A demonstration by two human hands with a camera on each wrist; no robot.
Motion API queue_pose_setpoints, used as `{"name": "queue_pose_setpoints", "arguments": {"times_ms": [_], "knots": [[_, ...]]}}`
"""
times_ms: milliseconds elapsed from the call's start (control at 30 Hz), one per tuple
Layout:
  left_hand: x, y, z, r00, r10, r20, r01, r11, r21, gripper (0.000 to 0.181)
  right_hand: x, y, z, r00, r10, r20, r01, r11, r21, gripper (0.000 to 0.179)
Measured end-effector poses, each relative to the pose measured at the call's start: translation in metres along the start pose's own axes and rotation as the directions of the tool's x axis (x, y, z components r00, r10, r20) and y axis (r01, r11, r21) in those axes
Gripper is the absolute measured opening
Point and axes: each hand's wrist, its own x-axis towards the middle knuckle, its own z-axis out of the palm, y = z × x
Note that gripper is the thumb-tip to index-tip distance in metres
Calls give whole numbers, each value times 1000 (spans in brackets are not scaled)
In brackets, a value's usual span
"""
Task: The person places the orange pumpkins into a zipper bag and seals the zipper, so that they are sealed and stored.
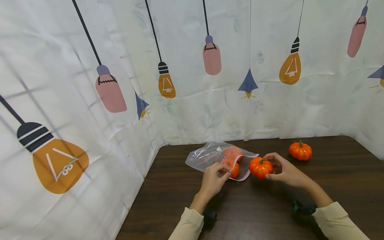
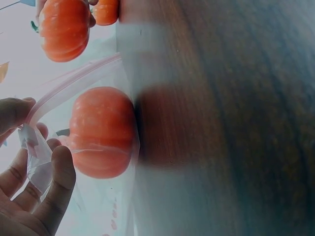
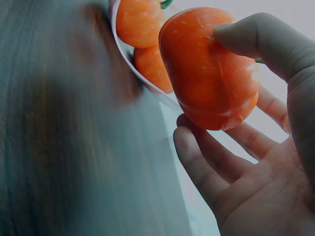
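Note:
A clear zip bag lies on the table with its mouth to the right. Inside it are orange toy pumpkins, one of them close to the opening. My left hand pinches the near edge of the bag's mouth, lifting the plastic; the left wrist view shows the film between thumb and fingers. Just right of the mouth, my right hand grips another glossy orange pumpkin with a green stem, thumb on one side and fingers on the other. That pumpkin is outside the bag, off the table.
A further orange pumpkin stands at the back right of the dark wooden table. White cloth printed with lamps hangs behind and to the left of the table. Dark wrist devices sit under both forearms.

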Motion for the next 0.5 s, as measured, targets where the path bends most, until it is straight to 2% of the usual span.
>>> {"name": "queue_pose_setpoints", "arguments": {"times_ms": [300, 500], "knots": [[0, 1, 0, 1000, 23, -12, -23, 1000, 0, 3, 3, 2, 11, 1000, -12, 22, 12, 1000, -1, 59], [1, 1, 0, 1000, 13, -3, -13, 1000, 17, 4, 5, 3, 17, 1000, -7, 29, 7, 1000, 4, 60]]}}
